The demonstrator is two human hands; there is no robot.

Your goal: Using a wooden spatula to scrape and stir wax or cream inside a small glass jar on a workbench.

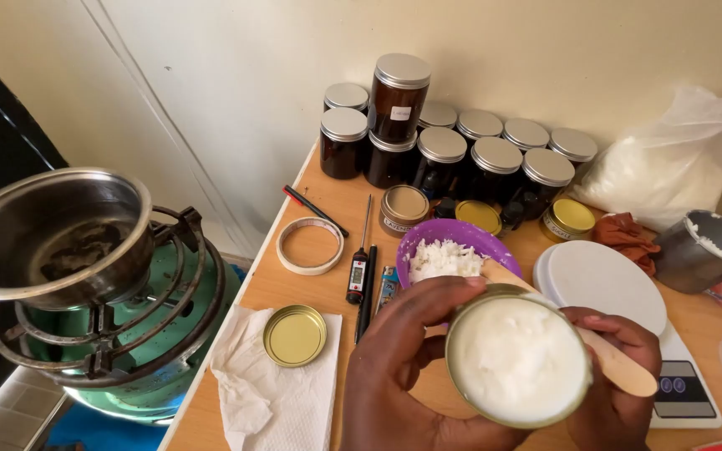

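Observation:
My left hand (394, 367) grips a round gold tin (517, 357) filled with smooth white wax, held near the table's front edge. My right hand (607, 376) holds a flat wooden stick (620, 361) that lies across the tin's right rim. Just behind the tin stands a purple bowl (444, 235) with white wax flakes in it. The tin's gold lid (294, 335) rests on a white paper towel (273, 384) to the left.
Several dark jars with silver lids (461, 150) line the back wall. A probe thermometer (358, 271), tape roll (309, 245), small gold tins (568, 219), digital scale (620, 309), metal cup (704, 250) and bag of flakes (670, 159) crowd the table. A steel pot (56, 238) sits on a gas burner (119, 334) at left.

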